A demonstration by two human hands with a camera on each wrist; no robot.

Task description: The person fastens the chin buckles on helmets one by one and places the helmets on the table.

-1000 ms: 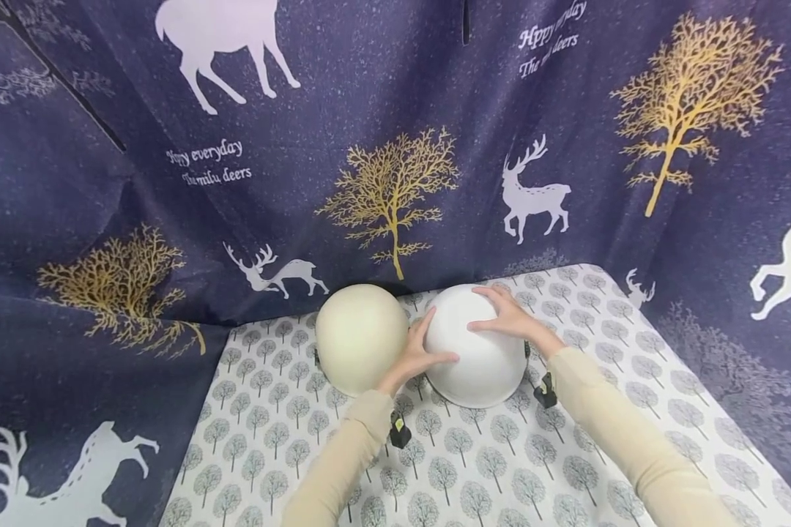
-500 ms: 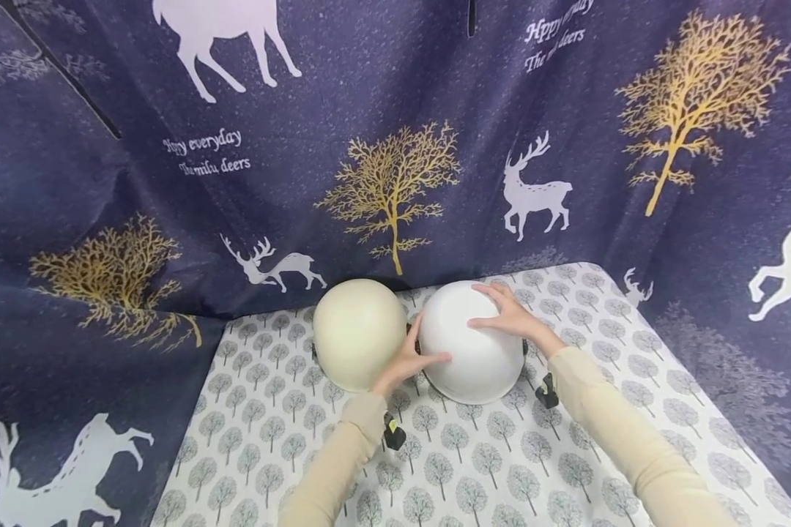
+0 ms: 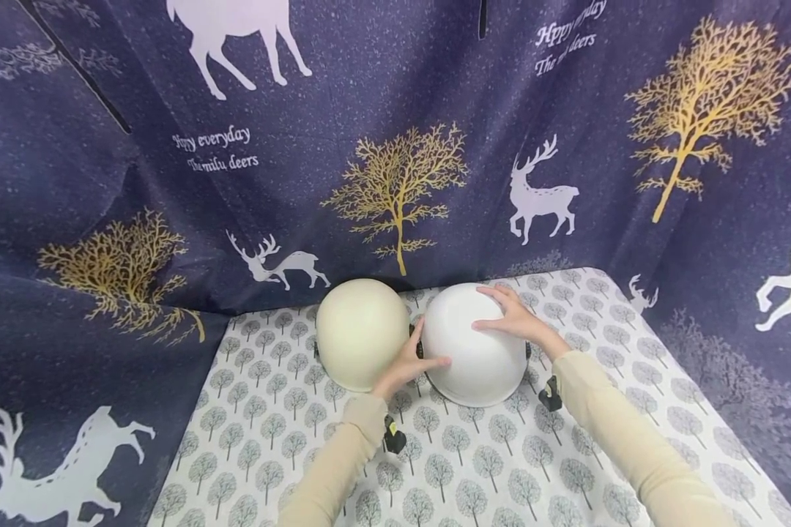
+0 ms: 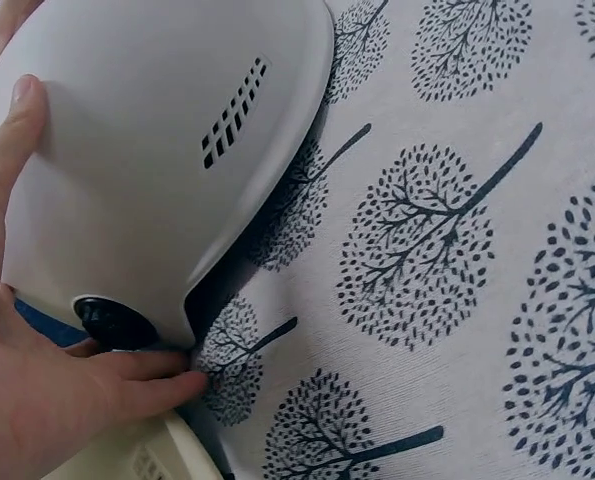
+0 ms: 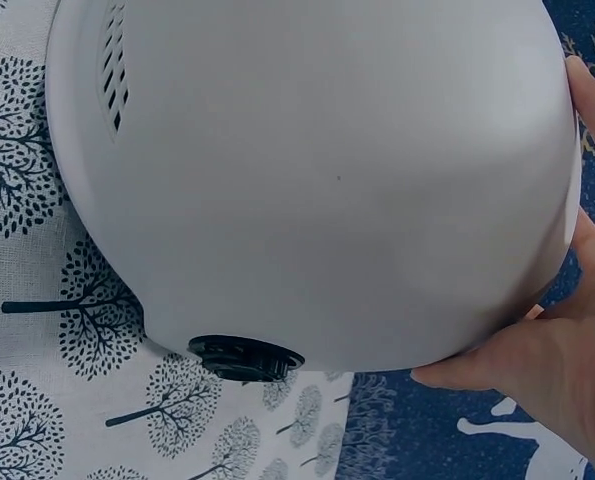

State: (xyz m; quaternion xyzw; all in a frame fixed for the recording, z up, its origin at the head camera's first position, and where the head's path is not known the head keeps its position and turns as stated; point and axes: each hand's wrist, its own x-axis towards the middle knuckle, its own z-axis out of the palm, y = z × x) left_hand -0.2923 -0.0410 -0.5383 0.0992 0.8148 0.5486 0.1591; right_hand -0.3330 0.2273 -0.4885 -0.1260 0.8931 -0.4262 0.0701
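Note:
A white helmet rests on the patterned cloth with its dome upward. My left hand holds its left side, thumb on the front and the other fingers low in the gap by the cream helmet. In the left wrist view those fingers sit beside a black round knob near the helmet's lower edge. My right hand grips the upper right side, thumb and fingers spread over the shell; the right wrist view shows another black knob. Slotted vents run along the white shell.
The table's tree-print cloth stretches in front of both helmets. A dark blue curtain with deer and golden trees hangs directly behind them. Black wrist devices hang under both sleeves.
My left hand has slid slightly down and leftward along the white helmet. My right hand keeps its place on the shell, and both helmets stay nearly still. The head view has shifted a little.

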